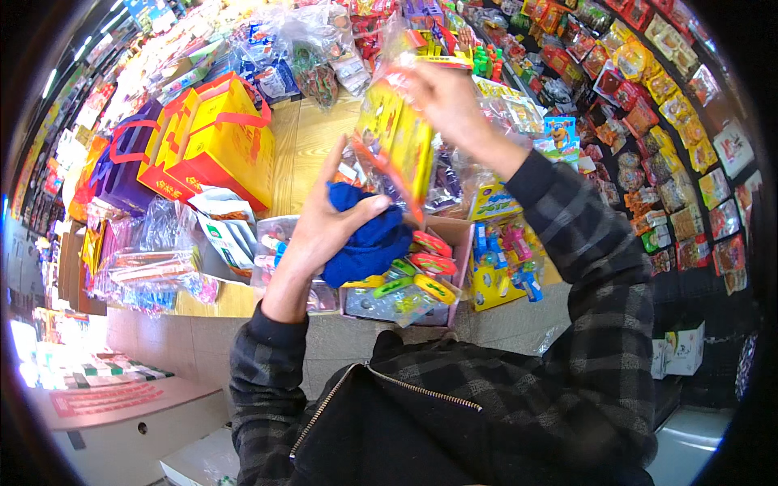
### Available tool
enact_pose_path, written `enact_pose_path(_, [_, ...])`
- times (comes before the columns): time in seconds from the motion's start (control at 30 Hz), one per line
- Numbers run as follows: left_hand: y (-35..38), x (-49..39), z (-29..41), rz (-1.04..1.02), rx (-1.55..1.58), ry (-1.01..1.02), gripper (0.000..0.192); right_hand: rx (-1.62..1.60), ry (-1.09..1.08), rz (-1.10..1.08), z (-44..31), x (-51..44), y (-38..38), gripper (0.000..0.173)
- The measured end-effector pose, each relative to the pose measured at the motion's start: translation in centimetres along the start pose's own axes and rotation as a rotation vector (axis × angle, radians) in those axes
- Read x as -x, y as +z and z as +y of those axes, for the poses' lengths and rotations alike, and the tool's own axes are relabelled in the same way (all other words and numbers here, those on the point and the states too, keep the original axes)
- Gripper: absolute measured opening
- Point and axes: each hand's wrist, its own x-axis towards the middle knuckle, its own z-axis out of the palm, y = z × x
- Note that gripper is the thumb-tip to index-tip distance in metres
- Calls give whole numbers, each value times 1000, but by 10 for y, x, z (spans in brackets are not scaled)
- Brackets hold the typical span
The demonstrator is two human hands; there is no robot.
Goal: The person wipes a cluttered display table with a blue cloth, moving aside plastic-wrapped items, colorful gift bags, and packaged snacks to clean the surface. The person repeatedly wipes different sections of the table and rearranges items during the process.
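My left hand (328,225) grips a bunched blue cloth (371,237), with the thumb across it and the index finger pointing up. Higher and to the right, my right hand (447,100) holds the top of a clear plastic bag of yellow packs (398,136) with red-orange edges. This bag looks slightly blurred and hangs tilted, its lower end near the cloth. Below the cloth sits an open cardboard box (459,255) with red, yellow and green small toys (434,264) at its top. The cloth hides part of these toys.
Yellow and red gift bags (222,140) stand on the wooden table (295,146) at left, beside a purple bag (130,161). Plastic-wrapped goods (158,261) lie near its front edge. A yellow card of small toys (501,261) is at right. Packaged snacks (644,121) fill the right-hand shelves.
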Motion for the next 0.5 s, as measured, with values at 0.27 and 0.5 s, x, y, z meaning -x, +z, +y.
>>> enact_pose_path(0.27, [15, -26, 44, 165, 86, -378, 69, 134, -385, -226, -29, 61, -11, 40])
enact_pose_path(0.5, [15, -47, 55, 262, -515, -331, 47, 172, -507, -278, -40, 71, -12, 37])
